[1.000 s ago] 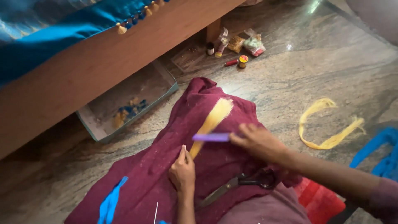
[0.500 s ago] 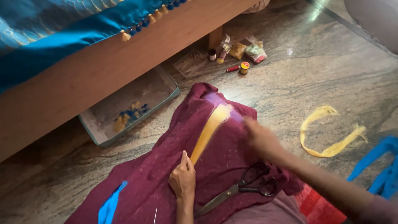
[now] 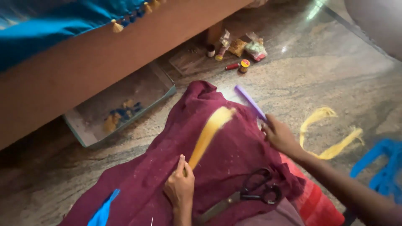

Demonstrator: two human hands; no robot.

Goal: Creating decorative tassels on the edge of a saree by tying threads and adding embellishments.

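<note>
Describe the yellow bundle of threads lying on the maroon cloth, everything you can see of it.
The yellow thread bundle is a long, soft-looking hank of fine golden strands, stretched out straight and slanting across the maroon cloth. Its upper end fans out wider and looks blurred; its lower end narrows to where the left hand pins it with fingertips against the cloth. The right hand holds a purple comb just past the bundle's upper end, not touching it. Individual strands cannot be made out.
</note>
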